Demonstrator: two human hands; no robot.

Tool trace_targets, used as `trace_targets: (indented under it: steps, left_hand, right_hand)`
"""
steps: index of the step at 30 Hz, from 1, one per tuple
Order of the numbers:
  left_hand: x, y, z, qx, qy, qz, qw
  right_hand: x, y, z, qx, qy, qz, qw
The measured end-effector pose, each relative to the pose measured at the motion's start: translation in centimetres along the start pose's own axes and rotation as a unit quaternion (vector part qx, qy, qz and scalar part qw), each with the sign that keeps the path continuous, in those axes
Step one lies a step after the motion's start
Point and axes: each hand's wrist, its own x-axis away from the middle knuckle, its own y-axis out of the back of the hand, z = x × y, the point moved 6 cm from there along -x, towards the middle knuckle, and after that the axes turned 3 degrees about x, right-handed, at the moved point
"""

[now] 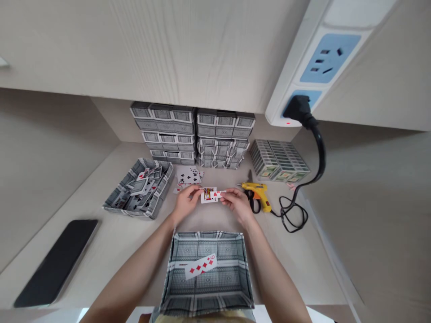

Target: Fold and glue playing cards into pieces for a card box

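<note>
Between thumb and fingers, my left hand (186, 201) pinches the left edge of a face card (206, 196). My right hand (237, 205) grips a narrow strip of a heart card (215, 194), which overlaps the face card; whether it is cut or folded I cannot tell. Loose playing cards (188, 175) lie face up just beyond my left hand. Nearest me, between my forearms, stands an open box made of playing cards (209, 299), with a cut or folded diamond card (201, 266) inside.
A smaller card box (158, 204) of loose cards sits left, near a black phone (57, 262). Stacked card boxes (173, 128) line the back. Right are card decks (279, 159), a yellow glue gun (257, 188), black-handled scissors (255, 204), and its cord below a power strip (305, 67).
</note>
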Motion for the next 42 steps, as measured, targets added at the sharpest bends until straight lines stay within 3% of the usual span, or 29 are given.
trace_targets:
  steps: [10,14,18,21,24,26,30,42]
  left_hand:
    - [0.3,-0.4,0.5,0.016,0.022,0.024,0.999]
    - [0.3,-1.1,0.3,0.087,0.053,0.067,0.993]
    - [0.3,-1.6,-0.3,0.188,0.097,0.121,0.97]
    - [0.4,-2.1,-0.5,0.272,0.15,0.168,0.936]
    - [0.4,-2.5,0.2,0.332,0.216,0.164,0.904]
    - [0.3,-2.6,0.9,0.304,0.234,0.136,0.914]
    - [-0.3,-2.5,1.2,0.224,0.203,0.116,0.946]
    - [0.1,-3.6,0.7,0.163,0.25,0.292,0.909]
  right_hand:
    - [0.1,0.1,0.3,0.02,0.015,-0.017,1.0]
    - [0.2,0.1,0.3,0.036,0.017,-0.02,0.999]
    - [0.2,0.2,0.5,0.054,0.025,-0.026,0.998]
    - [0.4,0.0,0.8,0.07,0.041,-0.022,0.996]
    - [0.5,-0.3,1.0,0.09,0.062,-0.014,0.994]
    - [0.6,-0.7,1.0,0.106,0.074,-0.002,0.992]
    - [0.7,-1.2,0.8,0.132,0.094,0.017,0.987]
    - [0.8,-1.2,0.7,0.154,0.114,0.007,0.982]
